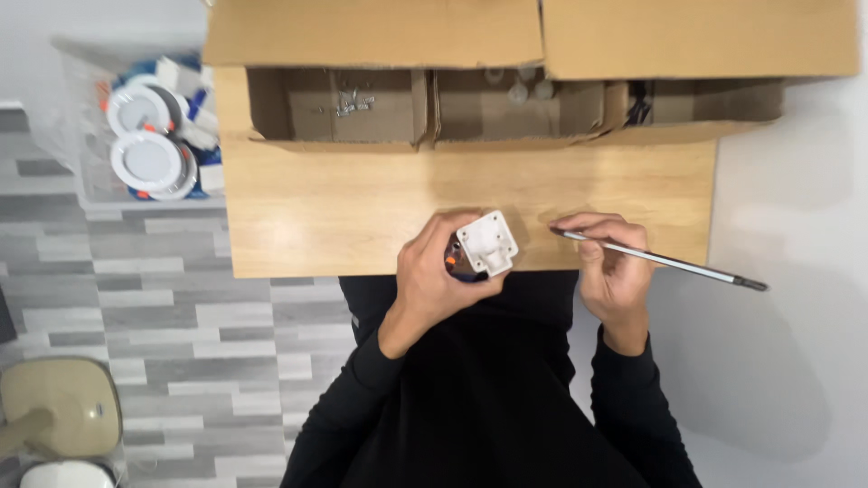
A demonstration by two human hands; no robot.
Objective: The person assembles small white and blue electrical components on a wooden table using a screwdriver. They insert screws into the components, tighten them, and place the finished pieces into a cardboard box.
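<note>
Holding parts over the counter [362, 208]
Cardboard boxes [470, 104] lie beyond both grips; your left hand [434, 276] clasps the white fitting [486, 242], your right hand [610, 262] pinches the screwdriver [669, 262] just beside.

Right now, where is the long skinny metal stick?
In the head view, the thin metal rod is in the right hand, sticking out rightward past the wooden table edge, beside the white square part the left hand holds.

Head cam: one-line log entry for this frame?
left hand: holds small white square part | right hand: holds long thin tool | surface: wooden table | behind: open cardboard box
</note>
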